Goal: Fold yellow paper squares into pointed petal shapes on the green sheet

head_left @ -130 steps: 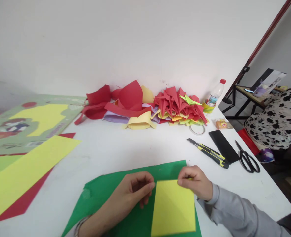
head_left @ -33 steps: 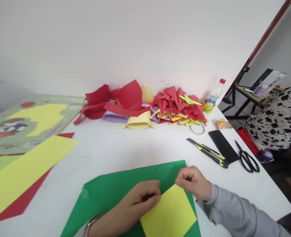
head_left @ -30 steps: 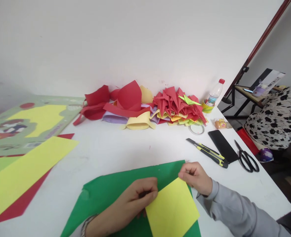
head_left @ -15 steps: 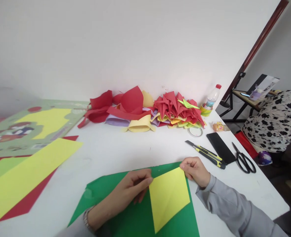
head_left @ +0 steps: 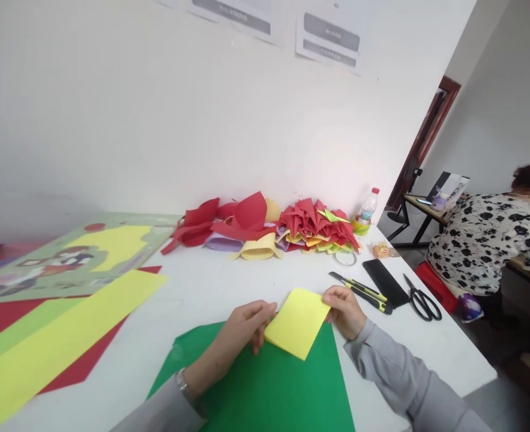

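Observation:
A square sheet of yellow paper (head_left: pixel 297 324) is raised at a tilt over a large green sheet (head_left: pixel 274 390). My right hand (head_left: pixel 344 312) pinches its right corner between thumb and fingers. Beside the paper's left corner is my left hand (head_left: pixel 246 329), thumb extended and fingers loosely apart, with no grip on the sheet visible. Whether its fingertips touch the paper edge I cannot tell.
To the right lie a utility knife (head_left: pixel 361 293), a black phone-like slab (head_left: pixel 385 283) and scissors (head_left: pixel 421 300). Folded red paper pieces (head_left: pixel 312 222) and a bottle (head_left: pixel 367 211) line the wall. Long yellow paper (head_left: pixel 80 324) lies left. A person (head_left: pixel 481 240) sits at the right.
The yellow paper has turned and lifted, its lower corner now higher above the green sheet. My left hand has come off its upper left corner. The view has tilted up and right.

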A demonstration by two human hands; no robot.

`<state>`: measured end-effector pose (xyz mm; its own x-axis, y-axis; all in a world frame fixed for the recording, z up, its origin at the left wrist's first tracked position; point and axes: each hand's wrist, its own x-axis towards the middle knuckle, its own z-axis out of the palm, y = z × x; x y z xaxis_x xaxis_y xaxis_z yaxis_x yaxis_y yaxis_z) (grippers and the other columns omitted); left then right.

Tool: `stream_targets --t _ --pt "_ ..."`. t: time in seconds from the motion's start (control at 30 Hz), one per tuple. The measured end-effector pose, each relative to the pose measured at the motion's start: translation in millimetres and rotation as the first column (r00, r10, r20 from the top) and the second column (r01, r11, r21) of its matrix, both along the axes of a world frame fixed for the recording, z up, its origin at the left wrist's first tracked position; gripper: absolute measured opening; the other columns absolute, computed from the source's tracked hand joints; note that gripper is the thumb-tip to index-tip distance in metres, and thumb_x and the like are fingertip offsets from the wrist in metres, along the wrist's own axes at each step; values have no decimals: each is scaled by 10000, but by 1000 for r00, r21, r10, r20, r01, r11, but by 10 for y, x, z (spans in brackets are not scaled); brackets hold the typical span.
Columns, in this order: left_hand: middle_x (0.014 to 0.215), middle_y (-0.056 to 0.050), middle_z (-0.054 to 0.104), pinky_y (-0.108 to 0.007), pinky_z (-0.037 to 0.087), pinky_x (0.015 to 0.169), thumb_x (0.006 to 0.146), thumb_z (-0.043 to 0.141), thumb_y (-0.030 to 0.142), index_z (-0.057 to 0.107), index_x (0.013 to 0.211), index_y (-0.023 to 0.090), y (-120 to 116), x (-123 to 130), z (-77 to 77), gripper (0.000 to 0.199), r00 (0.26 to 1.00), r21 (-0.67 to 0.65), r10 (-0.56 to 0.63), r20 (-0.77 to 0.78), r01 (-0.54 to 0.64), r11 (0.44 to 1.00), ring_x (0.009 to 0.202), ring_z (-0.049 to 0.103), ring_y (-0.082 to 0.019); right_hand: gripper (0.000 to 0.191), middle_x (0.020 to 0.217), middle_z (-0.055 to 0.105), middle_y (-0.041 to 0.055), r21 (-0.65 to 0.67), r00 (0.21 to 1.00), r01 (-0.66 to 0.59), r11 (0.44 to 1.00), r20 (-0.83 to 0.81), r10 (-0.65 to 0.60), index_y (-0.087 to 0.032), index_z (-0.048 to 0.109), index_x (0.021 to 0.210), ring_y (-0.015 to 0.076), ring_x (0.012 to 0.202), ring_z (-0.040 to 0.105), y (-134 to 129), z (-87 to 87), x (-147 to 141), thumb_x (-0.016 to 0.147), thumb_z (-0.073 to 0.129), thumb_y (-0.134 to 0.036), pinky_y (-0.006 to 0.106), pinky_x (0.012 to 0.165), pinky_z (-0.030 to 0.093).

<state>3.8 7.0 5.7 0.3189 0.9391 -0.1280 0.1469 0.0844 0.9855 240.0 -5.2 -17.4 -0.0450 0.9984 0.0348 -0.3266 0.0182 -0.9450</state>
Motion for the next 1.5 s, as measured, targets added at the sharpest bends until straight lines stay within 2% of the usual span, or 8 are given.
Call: stream_targets --t 0.17,0.27,0.4,0.57,0.73,1.0,1.23,1.5 --pt "763 38 604 -219 344 355 552 734 577 564 874 199 25 75 -25 525 999 19 37 21 -38 999 377 478 -86 419 528 623 -57 44 997 -65 997 45 63 -155 657 864 71 349 518 -8 19 -11 561 863 -358 161 343 405" --pt "868 -20 662 -262 481 543 556 765 564 596 888 177 -3 55 52 536 997 18 -14 72 13 1000 602 632 -164 521 543 635 -56 42 985 -136 990 108 131 -153 653 941 79 356 528 -10 46 -1 535 877 -391 172 353 420" --pt "779 -65 712 -322 511 633 656 697 616 664 849 141 -88 38 155 513 982 -31 -141 122 145 989 729 666 -245 486 556 661 -17 14 958 -197 980 214 190 -120 664 866 87 375 550 -8 31 -7 561 861 -443 171 360 411" --pt "710 -29 687 -286 484 578 664 683 634 679 826 154 -134 86 151 506 974 -18 -185 130 189 982 672 624 -208 492 498 621 -30 -17 933 -179 984 315 175 -119 648 824 68 344 496 4 -45 -32 662 759 -570 162 343 364" --pt "529 44 518 -221 307 410 720 633 615 639 688 162 -101 120 73 454 987 49 -149 67 146 988 450 413 -109 520 476 579 -36 -19 895 -183 983 411 175 -123 669 780 73 356 467 -20 -52 -68 645 743 -619 175 343 315" --pt "665 -7 569 -261 380 581 770 588 514 629 594 178 -128 151 94 382 994 257 -108 21 99 961 638 492 -165 434 596 634 7 116 845 -105 988 534 27 -153 717 714 108 528 501 -125 85 -134 758 662 -581 230 522 403" --pt "611 0 486 -276 366 570 793 547 537 517 527 188 -173 173 127 440 996 278 -93 12 86 957 605 440 -162 384 641 679 32 210 794 -143 967 608 -15 -162 748 718 133 568 534 -219 179 -176 814 617 -510 244 562 426" --pt "614 1 485 -266 364 550 791 553 519 534 530 186 -181 163 100 423 997 289 -65 36 52 956 596 447 -158 377 619 685 41 247 791 -134 960 611 -47 -152 767 740 129 531 534 -193 179 -137 818 624 -492 234 521 428"
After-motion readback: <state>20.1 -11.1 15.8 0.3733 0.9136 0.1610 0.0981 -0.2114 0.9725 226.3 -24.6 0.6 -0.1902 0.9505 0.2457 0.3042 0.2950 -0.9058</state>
